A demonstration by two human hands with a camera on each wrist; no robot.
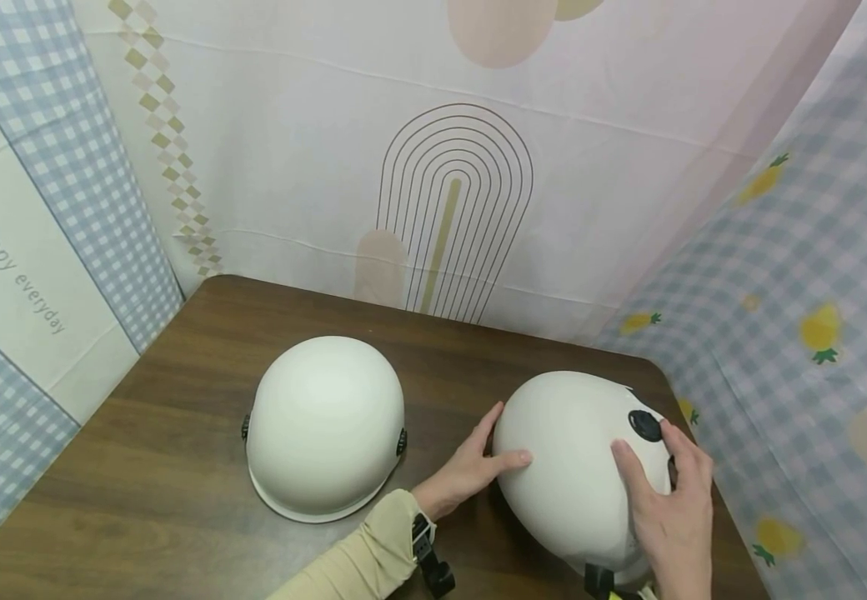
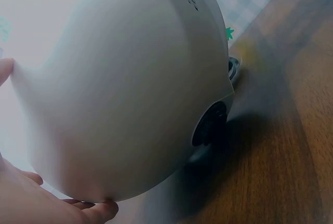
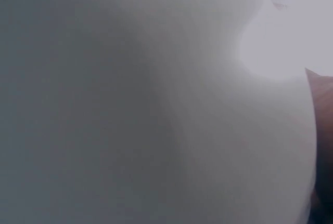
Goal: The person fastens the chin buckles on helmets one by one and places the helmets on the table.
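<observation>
A white helmet on the right is held tilted between both hands over the table. My left hand grips its left side, thumb on the shell and fingers around the edge. On the right side my right hand holds it, thumb on the shell, fingers beside a black round knob. In the left wrist view the shell shows another black knob and a row of small slots. White shell fills most of the right wrist view. A second white helmet sits dome up on the left.
The brown wooden table carries both helmets. A pale patterned cloth hangs behind it. Blue checked cloths hang at the left and right, the right one close along the table's edge.
</observation>
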